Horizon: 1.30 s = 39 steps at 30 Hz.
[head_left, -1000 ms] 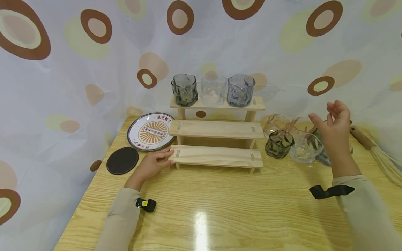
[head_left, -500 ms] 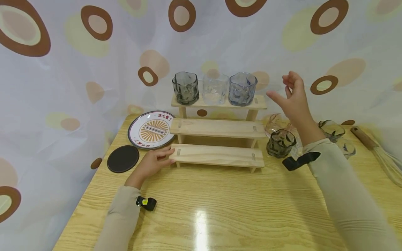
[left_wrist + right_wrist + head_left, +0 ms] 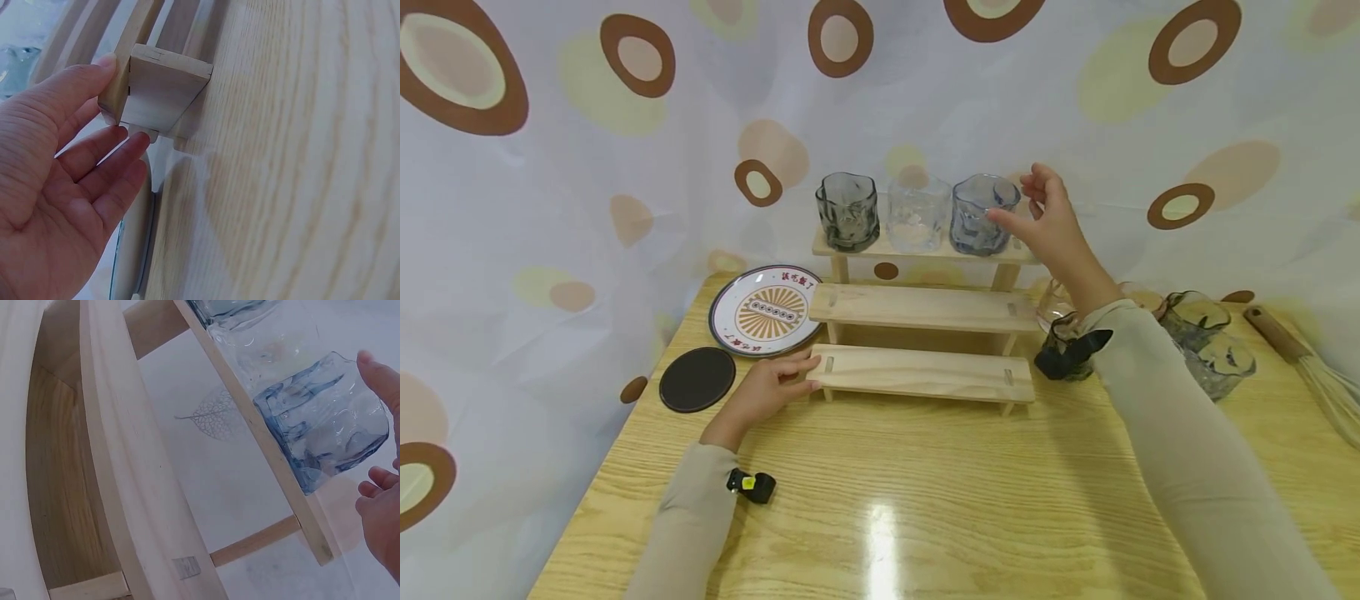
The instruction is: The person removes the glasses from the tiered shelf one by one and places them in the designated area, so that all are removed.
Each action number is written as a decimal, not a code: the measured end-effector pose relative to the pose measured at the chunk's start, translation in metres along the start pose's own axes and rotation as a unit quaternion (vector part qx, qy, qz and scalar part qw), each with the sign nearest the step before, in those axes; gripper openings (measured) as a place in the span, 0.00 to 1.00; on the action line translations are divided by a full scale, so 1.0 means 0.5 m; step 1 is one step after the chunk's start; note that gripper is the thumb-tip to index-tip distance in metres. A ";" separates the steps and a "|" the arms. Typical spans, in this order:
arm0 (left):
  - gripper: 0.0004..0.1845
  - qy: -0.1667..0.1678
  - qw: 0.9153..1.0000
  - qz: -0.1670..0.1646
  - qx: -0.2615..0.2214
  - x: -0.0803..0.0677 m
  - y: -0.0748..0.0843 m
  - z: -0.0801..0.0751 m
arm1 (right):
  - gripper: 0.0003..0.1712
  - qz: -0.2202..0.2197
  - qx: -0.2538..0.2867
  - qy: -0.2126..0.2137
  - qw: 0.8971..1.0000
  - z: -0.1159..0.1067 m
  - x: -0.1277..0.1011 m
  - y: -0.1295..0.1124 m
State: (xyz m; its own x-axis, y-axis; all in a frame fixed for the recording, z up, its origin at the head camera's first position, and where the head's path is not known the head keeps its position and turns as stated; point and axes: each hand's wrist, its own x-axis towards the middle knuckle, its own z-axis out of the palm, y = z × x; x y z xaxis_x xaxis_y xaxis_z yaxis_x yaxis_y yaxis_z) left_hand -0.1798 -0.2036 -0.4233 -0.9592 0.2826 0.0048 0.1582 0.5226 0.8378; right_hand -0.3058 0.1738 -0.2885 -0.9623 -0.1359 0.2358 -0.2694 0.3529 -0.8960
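The person wears a light beige long-sleeved top whose soft, smooth fabric covers both arms down to the wrists. The left hand (image 3: 767, 390) is bare, with short plain nails and no rings. At the left cuff sits a small black strap-mounted device with a yellow mark (image 3: 749, 485) on its top. The right hand (image 3: 1051, 223) is likewise bare. A black strap with a loose pointed end (image 3: 1070, 353) wraps the right sleeve near the wrist.
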 end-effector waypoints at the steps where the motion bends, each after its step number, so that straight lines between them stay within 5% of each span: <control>1: 0.24 0.001 1.000 0.001 -0.003 0.005 -0.013 0.002 | 0.53 0.002 0.000 -0.004 1.000 0.005 0.003 0.000; 11: 0.25 0.007 1.000 0.010 -0.015 0.010 -0.033 0.005 | 0.54 0.035 -0.005 -0.024 0.999 0.039 0.016 0.004; 25: 0.25 0.010 1.000 0.008 -0.024 0.010 -0.035 0.005 | 0.50 0.033 -0.040 0.003 0.999 0.049 0.015 -0.001; 34: 0.25 0.007 1.000 0.007 -0.016 0.010 -0.034 0.007 | 0.43 -0.005 -0.027 0.022 0.999 0.027 -0.009 0.014; 39: 0.25 0.007 1.000 0.012 -0.014 0.008 -0.031 0.005 | 0.47 0.019 -0.022 0.028 0.999 -0.004 -0.041 0.017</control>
State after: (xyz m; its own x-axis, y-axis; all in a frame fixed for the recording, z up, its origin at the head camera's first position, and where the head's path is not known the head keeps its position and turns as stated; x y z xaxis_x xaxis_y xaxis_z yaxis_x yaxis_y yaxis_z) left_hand -0.1855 -0.2087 -0.4378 -0.9586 0.2829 0.0329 0.1749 0.4932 0.8521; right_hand -0.2884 0.1814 -0.3001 -0.9719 -0.0699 0.2247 -0.2337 0.3970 -0.8876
